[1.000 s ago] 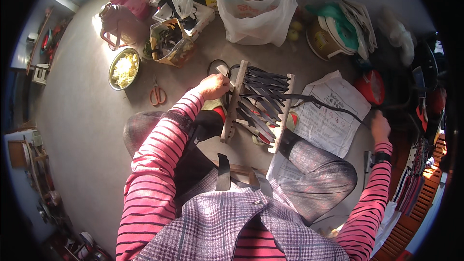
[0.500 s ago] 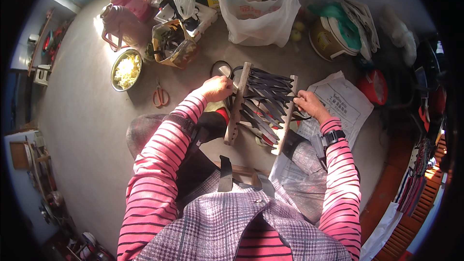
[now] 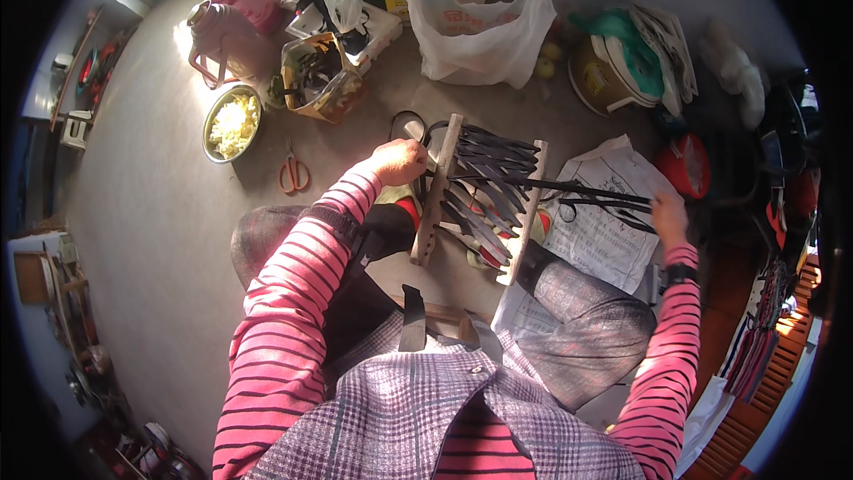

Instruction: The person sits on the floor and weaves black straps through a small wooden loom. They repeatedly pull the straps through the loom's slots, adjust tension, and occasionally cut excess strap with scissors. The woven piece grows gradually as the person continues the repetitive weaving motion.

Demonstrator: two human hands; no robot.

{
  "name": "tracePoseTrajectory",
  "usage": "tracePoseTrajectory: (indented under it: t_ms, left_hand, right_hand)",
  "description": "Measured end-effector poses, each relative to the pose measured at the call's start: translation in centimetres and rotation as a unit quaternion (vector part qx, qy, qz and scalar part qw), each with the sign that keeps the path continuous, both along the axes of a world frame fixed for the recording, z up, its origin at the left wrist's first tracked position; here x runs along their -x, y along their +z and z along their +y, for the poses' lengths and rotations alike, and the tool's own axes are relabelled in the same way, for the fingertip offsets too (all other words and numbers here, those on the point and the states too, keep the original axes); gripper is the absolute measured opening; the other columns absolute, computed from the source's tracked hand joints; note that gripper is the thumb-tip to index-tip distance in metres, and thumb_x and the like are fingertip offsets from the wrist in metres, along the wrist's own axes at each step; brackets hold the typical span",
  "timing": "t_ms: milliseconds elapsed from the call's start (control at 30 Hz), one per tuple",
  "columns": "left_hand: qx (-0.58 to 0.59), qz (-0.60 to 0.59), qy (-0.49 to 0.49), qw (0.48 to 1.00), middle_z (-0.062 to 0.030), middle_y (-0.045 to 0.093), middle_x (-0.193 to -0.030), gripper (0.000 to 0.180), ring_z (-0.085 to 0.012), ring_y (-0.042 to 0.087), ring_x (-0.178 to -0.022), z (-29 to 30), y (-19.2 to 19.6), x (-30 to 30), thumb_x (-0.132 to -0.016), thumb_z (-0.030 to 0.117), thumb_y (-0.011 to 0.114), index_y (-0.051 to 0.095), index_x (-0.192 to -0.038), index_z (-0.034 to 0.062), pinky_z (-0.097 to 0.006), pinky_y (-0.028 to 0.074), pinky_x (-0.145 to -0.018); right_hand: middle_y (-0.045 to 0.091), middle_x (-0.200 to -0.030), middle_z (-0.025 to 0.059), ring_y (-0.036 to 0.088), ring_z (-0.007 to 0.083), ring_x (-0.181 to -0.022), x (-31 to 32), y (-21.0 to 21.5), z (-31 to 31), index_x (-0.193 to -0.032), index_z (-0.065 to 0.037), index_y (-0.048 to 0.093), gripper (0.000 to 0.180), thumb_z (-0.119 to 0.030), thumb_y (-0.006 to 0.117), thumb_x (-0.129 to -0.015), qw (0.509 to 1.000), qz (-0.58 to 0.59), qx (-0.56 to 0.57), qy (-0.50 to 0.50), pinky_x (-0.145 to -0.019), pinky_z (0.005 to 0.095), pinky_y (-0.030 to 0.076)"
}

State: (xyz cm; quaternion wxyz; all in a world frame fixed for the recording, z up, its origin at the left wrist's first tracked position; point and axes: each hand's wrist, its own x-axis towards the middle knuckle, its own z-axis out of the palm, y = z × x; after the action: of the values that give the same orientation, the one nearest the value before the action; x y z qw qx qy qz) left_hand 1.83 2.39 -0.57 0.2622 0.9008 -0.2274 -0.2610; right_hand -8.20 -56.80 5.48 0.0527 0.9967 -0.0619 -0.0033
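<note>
- In the head view, the only one we have, the wooden frame is held up in front of the person's folded legs, with its two notched bars running roughly away from the body.
- We see black strips already laced between the bars: packed closely and crossing at the far end, looser and more widely spaced at the near end.
- The left hand is closed at the left bar and seems to grip and steady it; its fingertips are hidden, so we cannot tell whether a strip is pinched there too.
- The right hand is closed around loose strips, which run from the lacing past the right bar and out over a white sack on the floor. We cannot count the strips in its grasp.
- By our judgement the work is well under way but unfinished: much of the frame is filled, while these lengths hang free of the notches and gaps show toward the near end.
- Scissors lie on the floor, out of either hand, and a box beyond them holds dark pieces that we cannot identify.
</note>
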Motion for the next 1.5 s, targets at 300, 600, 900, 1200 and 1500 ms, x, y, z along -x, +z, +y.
tracePoseTrajectory:
  t_ms: [300, 600, 900, 1200, 1500]
  left_hand:
    - [-0.005, -0.003, -0.030, 1.000, -0.0155, 0.067, -0.082, 0.021, -0.0330, 0.065, -0.082, -0.4, 0.2, -0.4, -0.078, 0.025, 0.062, 0.070, -0.086, 0.0071, -0.042, 0.051, -0.073]
    - [-0.046, 0.114, -0.090, 0.988, -0.0141, 0.068, -0.072, 0.020, -0.0281, 0.068, -0.073, 0.0, 1.2, -0.1, -0.066, 0.020, 0.066, 0.070, -0.075, 0.0030, -0.040, 0.053, -0.067]
    - [-0.144, 0.256, -0.053, 0.955, -0.0063, 0.065, -0.061, 0.017, -0.0170, 0.063, -0.054, 4.7, 2.2, -1.9, -0.074, 0.007, 0.054, 0.069, -0.076, 0.0002, -0.032, 0.051, -0.048]
    - [-0.234, 0.225, -0.006, 0.946, -0.0088, 0.059, -0.056, 0.010, -0.0175, 0.058, -0.049, 14.3, 1.5, -4.3, -0.076, 0.002, 0.060, 0.062, -0.068, -0.0041, -0.033, 0.045, -0.042]
    - [-0.155, 0.167, -0.056, 0.972, -0.0105, 0.067, -0.065, 0.016, -0.0199, 0.066, -0.055, 11.5, 3.2, -3.5, -0.078, 0.009, 0.062, 0.067, -0.077, -0.0060, -0.032, 0.055, -0.051]
  right_hand:
    - [0.067, -0.101, 0.0237, 0.065, 0.0444, -0.097, 5.7, 9.5, -7.3, -0.100, -0.006, 0.063, 0.021, -0.021, 0.055, -0.088, 0.930, 0.033, 0.184, -0.317, -0.080, 0.0545, 0.054]
    - [0.067, -0.095, 0.0225, 0.065, 0.0394, -0.091, -2.4, -1.7, 13.2, -0.114, -0.003, 0.060, 0.031, -0.016, 0.055, -0.087, 0.963, 0.097, -0.249, 0.034, -0.083, 0.0465, 0.050]
    - [0.061, -0.062, 0.0137, 0.063, 0.0241, -0.061, -4.5, -3.9, 22.8, -0.087, 0.003, 0.058, 0.019, -0.015, 0.054, -0.082, 0.851, 0.220, -0.477, -0.030, -0.063, 0.0353, 0.050]
    - [0.062, -0.067, 0.0158, 0.064, 0.0302, -0.065, -2.8, -1.7, 21.8, -0.081, -0.002, 0.057, 0.019, -0.020, 0.059, -0.086, 0.919, 0.165, -0.345, 0.098, -0.064, 0.0395, 0.049]
    - [0.064, -0.093, 0.0216, 0.061, 0.0429, -0.091, -0.1, 0.2, 3.2, -0.093, -0.004, 0.064, 0.018, -0.021, 0.062, -0.085, 0.998, 0.025, -0.063, 0.008, -0.078, 0.0496, 0.050]
